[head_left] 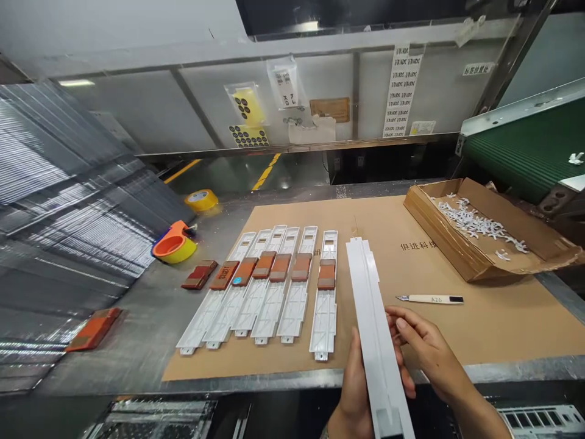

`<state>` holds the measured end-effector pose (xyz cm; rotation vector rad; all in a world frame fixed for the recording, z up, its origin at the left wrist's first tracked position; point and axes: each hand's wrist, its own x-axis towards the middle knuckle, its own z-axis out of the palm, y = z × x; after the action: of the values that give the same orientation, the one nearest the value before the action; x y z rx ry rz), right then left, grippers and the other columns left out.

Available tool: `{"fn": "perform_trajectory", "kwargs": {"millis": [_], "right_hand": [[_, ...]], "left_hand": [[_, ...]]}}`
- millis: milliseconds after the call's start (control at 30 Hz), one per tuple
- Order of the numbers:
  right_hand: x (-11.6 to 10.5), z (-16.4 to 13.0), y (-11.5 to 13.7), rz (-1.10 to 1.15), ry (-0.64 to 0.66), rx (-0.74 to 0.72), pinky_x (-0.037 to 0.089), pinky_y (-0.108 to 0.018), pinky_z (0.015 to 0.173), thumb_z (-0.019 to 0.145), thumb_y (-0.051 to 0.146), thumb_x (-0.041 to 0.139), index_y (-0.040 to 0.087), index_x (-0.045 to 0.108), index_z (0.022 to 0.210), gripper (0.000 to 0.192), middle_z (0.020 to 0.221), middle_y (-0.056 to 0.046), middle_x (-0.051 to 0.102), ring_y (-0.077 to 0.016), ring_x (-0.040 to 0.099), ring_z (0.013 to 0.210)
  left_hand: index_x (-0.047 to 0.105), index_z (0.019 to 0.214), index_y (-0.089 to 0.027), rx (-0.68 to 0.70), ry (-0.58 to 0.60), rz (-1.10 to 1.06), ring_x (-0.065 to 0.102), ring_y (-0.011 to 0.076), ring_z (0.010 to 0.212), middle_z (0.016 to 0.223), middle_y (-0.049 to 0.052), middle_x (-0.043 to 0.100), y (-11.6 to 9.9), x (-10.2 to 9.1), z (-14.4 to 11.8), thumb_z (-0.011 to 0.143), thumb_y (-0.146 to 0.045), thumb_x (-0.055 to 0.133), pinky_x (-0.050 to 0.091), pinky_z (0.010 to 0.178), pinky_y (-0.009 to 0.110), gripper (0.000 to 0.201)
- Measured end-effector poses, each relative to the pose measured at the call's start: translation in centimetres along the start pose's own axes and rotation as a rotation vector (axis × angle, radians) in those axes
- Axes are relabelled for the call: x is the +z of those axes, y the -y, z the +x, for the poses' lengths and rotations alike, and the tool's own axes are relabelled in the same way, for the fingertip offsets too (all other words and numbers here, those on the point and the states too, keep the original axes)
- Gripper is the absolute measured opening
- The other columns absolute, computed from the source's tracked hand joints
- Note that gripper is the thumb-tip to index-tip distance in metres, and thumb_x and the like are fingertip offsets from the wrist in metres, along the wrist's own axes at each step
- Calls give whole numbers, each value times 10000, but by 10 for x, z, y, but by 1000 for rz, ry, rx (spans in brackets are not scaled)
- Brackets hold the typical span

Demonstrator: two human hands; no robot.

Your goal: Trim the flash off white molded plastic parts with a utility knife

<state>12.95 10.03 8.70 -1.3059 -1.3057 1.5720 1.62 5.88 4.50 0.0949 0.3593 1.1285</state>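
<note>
A long white plastic strip (378, 329) is held up at a slant over the table's front edge, smooth face towards me. My left hand (354, 396) grips its left edge from below. At its right edge is my right hand (425, 347), thumb and forefinger close together and the other fingers curled partly behind the strip. Whether something small is in that pinch is hidden. Left of my hands lies a row of several similar white strips (322, 323), ribbed side up, each with a reddish-brown block (326, 275) across it.
A craft knife (429, 299) lies on the brown cardboard sheet (365, 213). Small white plastic pieces fill part of a cardboard box (484, 271) at right, near a green conveyor belt (516, 152). Tape rolls (201, 200) and loose reddish blocks (94, 329) are at left.
</note>
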Motion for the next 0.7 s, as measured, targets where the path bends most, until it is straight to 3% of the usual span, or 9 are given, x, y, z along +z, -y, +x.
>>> {"fn": "perform_trajectory", "kwargs": {"millis": [167,267,500,700], "right_hand": [[2,-10,-11,-10,-6,-11,467,-453,980,873,528,528,212,575,1222,473,1168,-110,650,-272,540,1183],[0,-15,-21,-24,-12,15,419,-473,1028,879,542,510,209,543,1245,496,1265,-130,598,-274,496,1235],[-9,-35,-38,-189,-72,49,477,-378,932,889,572,468,218,526,1225,492,1167,-114,622,-232,580,1090],[-5,-51,-40,-254,96,52,488,-275,652,957,519,350,186,576,1143,443,771,-26,641,-146,599,669]], "left_hand": [[554,1233,-107,-58,-76,-21,646,166,537,693,51,653,-13,2,-2,863,-699,288,498,488,228,747],[490,1302,-169,-50,-131,-20,647,164,567,723,42,658,-22,7,-2,876,-682,280,502,524,241,699],[450,1304,-214,1,-217,-65,602,144,578,728,-4,576,-40,22,1,900,-633,293,474,555,257,603],[487,1278,-204,93,-287,-61,563,134,560,729,9,567,-57,28,5,914,-586,311,455,547,243,557]]}}
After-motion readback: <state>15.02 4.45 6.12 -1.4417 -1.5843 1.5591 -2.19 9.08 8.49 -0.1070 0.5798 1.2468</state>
